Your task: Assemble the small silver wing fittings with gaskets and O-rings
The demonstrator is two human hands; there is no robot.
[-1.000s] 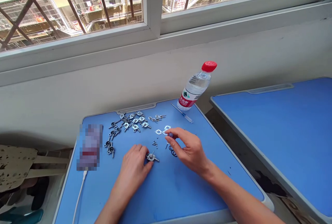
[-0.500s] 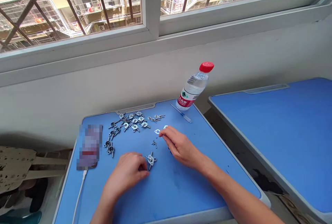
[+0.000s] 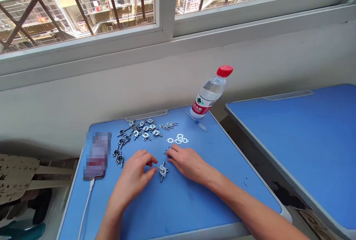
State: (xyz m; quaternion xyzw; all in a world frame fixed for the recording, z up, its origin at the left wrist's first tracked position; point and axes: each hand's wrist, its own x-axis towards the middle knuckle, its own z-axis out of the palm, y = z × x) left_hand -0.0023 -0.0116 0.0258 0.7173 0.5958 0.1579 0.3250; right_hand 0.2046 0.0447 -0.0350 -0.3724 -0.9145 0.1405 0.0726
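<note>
On the blue table (image 3: pixel 178 203) lies a small metal fitting (image 3: pixel 162 170) between my two hands. My left hand (image 3: pixel 134 175) rests just left of it, fingers loosely curled, thumb tip close to the part. My right hand (image 3: pixel 187 161) lies palm down just right of it, fingertips pinched at a few tiny screws (image 3: pixel 166 153). Flat white gaskets (image 3: pixel 178 140) lie just beyond my right hand. A pile of several similar metal fittings (image 3: pixel 137 131) sits further back left.
A water bottle with a red cap (image 3: pixel 210 92) stands at the table's back right corner, a thin clear pen (image 3: pixel 196 121) beside it. A blurred phone (image 3: pixel 96 155) with a white cable (image 3: pixel 85 208) lies at the left edge. A second blue table (image 3: pixel 306 143) stands to the right.
My right hand has drawn back from the gaskets toward the screws near the fitting. My left hand has let go of the fitting and now rests beside it.
</note>
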